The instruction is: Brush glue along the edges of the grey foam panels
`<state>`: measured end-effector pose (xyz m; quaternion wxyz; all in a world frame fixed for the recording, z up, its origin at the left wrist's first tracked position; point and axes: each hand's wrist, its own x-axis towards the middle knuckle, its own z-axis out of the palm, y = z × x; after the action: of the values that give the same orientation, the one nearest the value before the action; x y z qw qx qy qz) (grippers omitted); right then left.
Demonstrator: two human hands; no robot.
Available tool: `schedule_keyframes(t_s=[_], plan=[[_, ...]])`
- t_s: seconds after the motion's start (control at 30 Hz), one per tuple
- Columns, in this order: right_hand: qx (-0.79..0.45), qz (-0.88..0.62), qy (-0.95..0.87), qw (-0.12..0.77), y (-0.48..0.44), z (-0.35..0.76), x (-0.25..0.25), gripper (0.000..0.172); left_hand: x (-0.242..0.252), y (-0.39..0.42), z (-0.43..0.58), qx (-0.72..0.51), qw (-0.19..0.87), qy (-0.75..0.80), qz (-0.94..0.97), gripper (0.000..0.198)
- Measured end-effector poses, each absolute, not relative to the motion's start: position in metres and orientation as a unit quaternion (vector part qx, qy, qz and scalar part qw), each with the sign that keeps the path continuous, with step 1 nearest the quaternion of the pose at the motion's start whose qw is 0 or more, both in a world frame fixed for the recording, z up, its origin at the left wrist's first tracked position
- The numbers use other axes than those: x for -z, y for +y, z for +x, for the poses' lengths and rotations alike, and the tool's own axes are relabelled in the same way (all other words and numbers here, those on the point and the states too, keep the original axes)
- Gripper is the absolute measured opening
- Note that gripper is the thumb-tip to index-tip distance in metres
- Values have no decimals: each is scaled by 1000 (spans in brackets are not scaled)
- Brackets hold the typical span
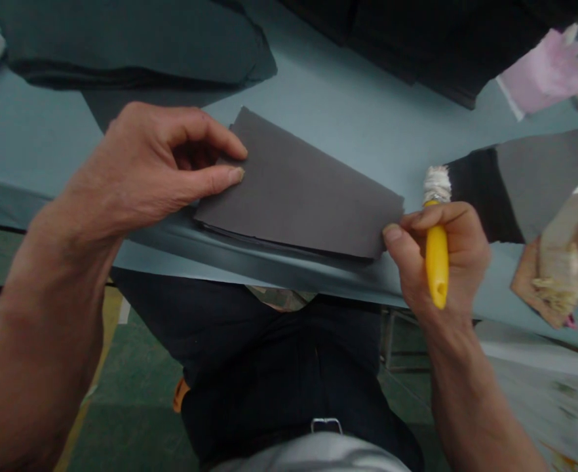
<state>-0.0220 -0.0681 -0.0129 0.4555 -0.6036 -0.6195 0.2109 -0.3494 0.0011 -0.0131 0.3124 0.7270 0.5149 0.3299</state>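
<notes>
the left hand (141,170) pinches one end of a stack of dark gray sheets (299,187) between thumb and finger. the right hand (459,255) grips a yellow brush (437,275), and its thumb (392,233) touches the other end. the stack lies on the blue counter (348,144), near a black and gray piece (539,177).

Your left hand (141,170) pinches the left end of a stack of dark grey sheets (299,187) on the pale blue worktop (328,131); your right hand (453,255) grips a yellow-handled brush (437,272), thumb at the stack's lower right corner.
</notes>
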Motion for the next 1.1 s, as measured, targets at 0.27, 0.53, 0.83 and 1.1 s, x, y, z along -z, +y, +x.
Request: schedule_keyframes(t_s=[0.27, 0.53, 0.83, 1.1], plan=[[-189, -598, -632, 456, -68, -24, 12, 25, 13, -2, -349, -321, 286, 527, 733, 40], [-181, -589, -653, 440, -70, -19, 17, 23, 14, -3, -348, -320, 286, 531, 730, 41], [-156, -581, -673, 431, -72, -17, 19, 24, 13, -4, -349, -318, 286, 528, 734, 43], [-157, -579, -670, 437, -72, -15, 21, 24, 12, -4, -347, -318, 287, 529, 732, 43]])
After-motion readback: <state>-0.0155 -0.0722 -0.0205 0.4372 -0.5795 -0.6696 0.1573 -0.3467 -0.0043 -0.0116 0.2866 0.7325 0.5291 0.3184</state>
